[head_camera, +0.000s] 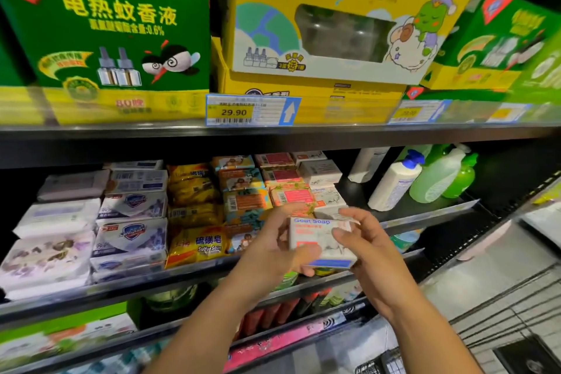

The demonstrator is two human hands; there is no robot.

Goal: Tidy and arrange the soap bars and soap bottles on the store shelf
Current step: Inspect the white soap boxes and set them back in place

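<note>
**Head view:** both of my hands are working at the front edge of the soap shelf (455,209). The left hand (270,249) is gripping the left end of a white Goat Soap box (315,237), thumb curled across its lower front. The right hand (367,249) is pinching the box's right end between thumb and fingertips. The box is hovering label-forward just off the shelf's front edge, in line with the column of matching white boxes (321,174). I am judging that the two-handed hold is squaring it up before it goes down at that column's near end.

Counting across, I am finding six columns of soap bars (243,179) running from front edge to back:
- pale lavender packs (51,252) at the left end
- blue-shield packs (133,234)
- yellow sulfur soap packs (197,243)
- orange-and-teal boxes (246,203)
- pink boxes (288,194)
- the white boxes

Each kind is sitting in its own file, presumably so one label is facing shoppers per lane.

Toward the right end, four soap bottles (431,185) are standing apart from the bars:
- one white with a blue pump (394,182)
- one pale green (440,170)
- one bright green (461,176)
- one plain white (367,164) at the back

Whether a fifth is hiding behind them I cannot tell.

On the shelf above, green cartons (103,30) and a yellow carton (334,15) of mosquito liquid are sitting behind a 29.90 price tag (236,112).
</note>
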